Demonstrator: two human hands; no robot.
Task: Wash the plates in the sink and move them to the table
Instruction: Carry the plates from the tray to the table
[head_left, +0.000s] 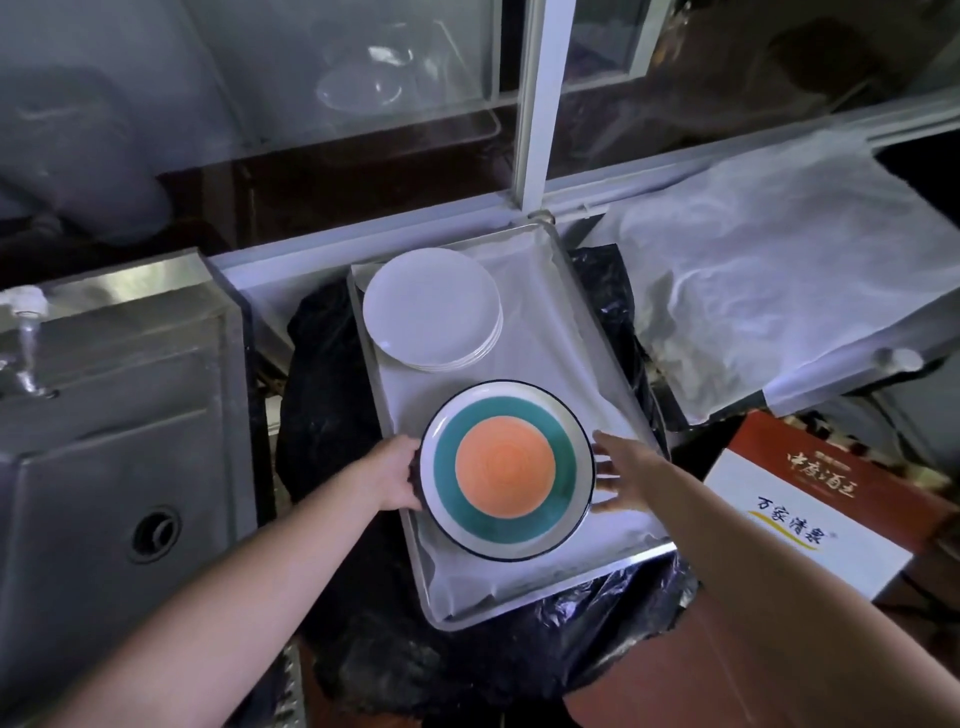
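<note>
Stainless sink (119, 441) at left, tap running. Metal tray (545, 597) lined with white paper, on black plastic. White-and-red carton (810, 525) at right, printed 万家清泉. Stack of white plates (432, 307) at tray's far end. Orange-and-teal plate (506, 468) at near end: left hand (395, 475) grips its rim; right hand (618, 480), fingers spread, touches the opposite rim.

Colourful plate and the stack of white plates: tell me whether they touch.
Apart. The head view shows a strip of white tray lining between the colourful plate and the stack of white plates.
</note>
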